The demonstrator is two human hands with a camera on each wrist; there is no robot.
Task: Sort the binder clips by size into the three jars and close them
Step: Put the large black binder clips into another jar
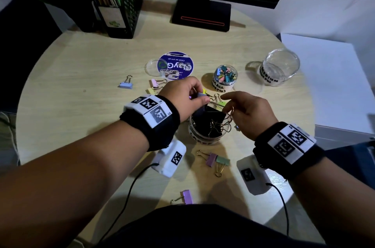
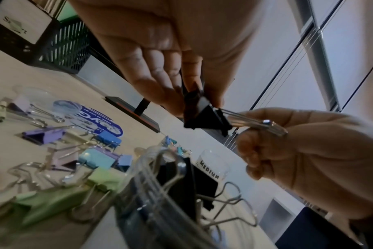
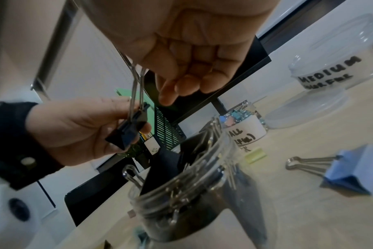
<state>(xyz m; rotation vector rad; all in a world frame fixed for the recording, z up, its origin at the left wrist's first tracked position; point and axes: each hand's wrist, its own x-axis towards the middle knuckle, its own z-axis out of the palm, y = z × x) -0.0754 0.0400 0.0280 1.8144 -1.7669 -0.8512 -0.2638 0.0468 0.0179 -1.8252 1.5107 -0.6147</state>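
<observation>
Your left hand pinches the black metal body of a large binder clip; your right hand pinches its paired wire handles. The clip hangs directly above the open mouth of the clear plastic jar labelled LARGE, already crowded with black clips. Long axis runs body-to-handles, tilted, left hand to right. Judgement: the drop is straight down; both hands sit equally near the rim. Pastel medium clips lie on the pale wooden desk, unsorted.
</observation>
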